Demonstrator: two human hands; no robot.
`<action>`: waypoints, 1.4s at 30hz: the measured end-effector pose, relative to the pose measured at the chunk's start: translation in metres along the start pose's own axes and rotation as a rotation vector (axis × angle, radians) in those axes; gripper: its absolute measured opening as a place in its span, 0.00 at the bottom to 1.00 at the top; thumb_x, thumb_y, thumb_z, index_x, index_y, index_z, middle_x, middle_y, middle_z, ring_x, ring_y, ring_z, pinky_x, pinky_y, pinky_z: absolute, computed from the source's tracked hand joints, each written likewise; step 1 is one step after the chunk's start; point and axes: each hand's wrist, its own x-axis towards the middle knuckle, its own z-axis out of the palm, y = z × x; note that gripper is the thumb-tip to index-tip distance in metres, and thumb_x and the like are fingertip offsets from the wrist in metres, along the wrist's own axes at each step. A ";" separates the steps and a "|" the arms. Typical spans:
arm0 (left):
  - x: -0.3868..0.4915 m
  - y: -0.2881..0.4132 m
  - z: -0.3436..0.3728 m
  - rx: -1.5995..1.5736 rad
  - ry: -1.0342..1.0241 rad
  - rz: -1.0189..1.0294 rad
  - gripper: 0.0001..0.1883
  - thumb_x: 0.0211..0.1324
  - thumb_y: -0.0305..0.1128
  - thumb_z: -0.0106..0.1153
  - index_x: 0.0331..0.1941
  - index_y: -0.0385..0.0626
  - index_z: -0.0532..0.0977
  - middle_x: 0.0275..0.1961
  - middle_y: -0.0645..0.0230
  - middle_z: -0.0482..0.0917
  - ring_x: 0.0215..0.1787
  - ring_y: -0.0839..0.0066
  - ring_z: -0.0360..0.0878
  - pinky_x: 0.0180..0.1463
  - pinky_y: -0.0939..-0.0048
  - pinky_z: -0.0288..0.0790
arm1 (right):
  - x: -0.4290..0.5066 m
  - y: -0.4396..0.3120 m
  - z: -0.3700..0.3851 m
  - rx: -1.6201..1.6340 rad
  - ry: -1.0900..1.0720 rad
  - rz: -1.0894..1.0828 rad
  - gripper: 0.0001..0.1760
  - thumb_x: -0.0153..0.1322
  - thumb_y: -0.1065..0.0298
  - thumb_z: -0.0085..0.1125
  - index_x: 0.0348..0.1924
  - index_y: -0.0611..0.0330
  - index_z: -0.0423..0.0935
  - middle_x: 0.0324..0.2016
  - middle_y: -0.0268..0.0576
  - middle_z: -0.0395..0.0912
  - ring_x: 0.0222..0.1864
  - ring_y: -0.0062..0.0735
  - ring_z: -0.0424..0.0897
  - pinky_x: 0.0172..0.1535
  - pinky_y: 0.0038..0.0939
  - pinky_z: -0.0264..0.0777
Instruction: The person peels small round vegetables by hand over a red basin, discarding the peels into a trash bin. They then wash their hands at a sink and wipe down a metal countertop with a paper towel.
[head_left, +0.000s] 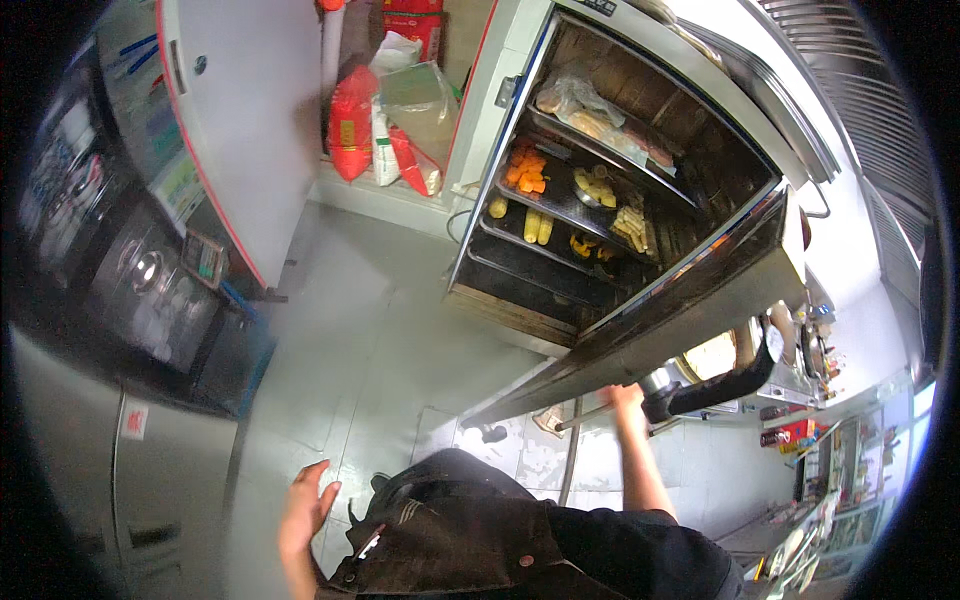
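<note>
A tall steaming cabinet (517, 322) stands before me, its thick metal door (645, 300) swung out to the right. My right hand (626, 396) is at the outer side of that door, below its black curved handle (720, 390). The fingers are partly hidden, so their grip is unclear. My left hand (304, 499) hangs in the air at lower left, fingers apart, holding nothing. Trays inside bear orange chunks (526, 171), corn cobs (537, 225), a bowl of pale yellow pieces (595, 187), pale sticks (631, 227), and food under clear plastic (585, 112).
Red and white sacks (351, 124) lie in a recess behind the opened white door panel (247, 112). Stainless cabinets (67, 450) and a dark glass-fronted unit (150, 277) line the left side. A worktop with cookware (810, 337) is beyond the cabinet door. Grey tiles (352, 300) cover the floor.
</note>
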 end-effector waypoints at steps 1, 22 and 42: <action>0.021 -0.006 -0.017 0.013 -0.031 -0.022 0.21 0.55 0.34 0.59 0.52 0.38 0.71 0.50 0.48 0.76 0.51 0.50 0.74 0.53 0.60 0.69 | 0.007 -0.060 -0.013 0.186 0.194 -0.114 0.14 0.70 0.57 0.50 0.35 0.59 0.74 0.31 0.38 0.76 0.33 0.28 0.76 0.38 0.28 0.70; 0.467 -0.035 -0.164 0.068 -0.205 0.135 0.22 0.57 0.42 0.57 0.52 0.41 0.72 0.49 0.50 0.76 0.52 0.51 0.73 0.54 0.60 0.68 | 0.347 -0.425 0.210 0.203 0.720 -0.561 0.18 0.72 0.67 0.54 0.52 0.64 0.67 0.22 0.32 0.69 0.24 0.17 0.66 0.29 0.18 0.60; 0.986 -0.027 -0.245 0.376 -0.610 0.377 0.28 0.59 0.44 0.52 0.60 0.40 0.64 0.59 0.49 0.69 0.60 0.52 0.68 0.62 0.58 0.63 | 0.235 0.021 0.447 0.790 -0.120 1.150 0.21 0.71 0.51 0.45 0.48 0.56 0.74 0.36 0.49 0.79 0.37 0.42 0.79 0.42 0.37 0.74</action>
